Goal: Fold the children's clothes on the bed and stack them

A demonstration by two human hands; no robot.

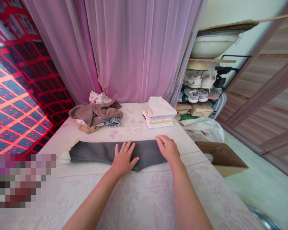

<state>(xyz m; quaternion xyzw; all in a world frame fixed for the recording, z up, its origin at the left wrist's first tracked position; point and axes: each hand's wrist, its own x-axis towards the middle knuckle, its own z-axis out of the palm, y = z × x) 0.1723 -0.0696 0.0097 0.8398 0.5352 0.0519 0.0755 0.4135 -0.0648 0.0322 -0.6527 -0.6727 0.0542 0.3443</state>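
Observation:
A pair of dark grey trousers [93,151] lies folded lengthwise across the table, with cream frilled cuffs [66,156] at the left end. My left hand [124,158] rests flat on the middle of the cloth, fingers spread. At the waist end on the right, my right hand [168,149] has its fingers curled together over the cloth's far edge. Beyond the trousers, on the right, stands a neat stack of folded clothes [159,110] with a white garment on top. On the left, a loose heap of clothes [96,113], mostly brown, sits over a woven basket [87,128].
A floral cover lies on the table [144,198], whose right edge drops to the floor. Beside it are an open cardboard box [220,156], a plastic bag [204,127] and a shoe rack [201,84]. A purple curtain [139,48] hangs behind.

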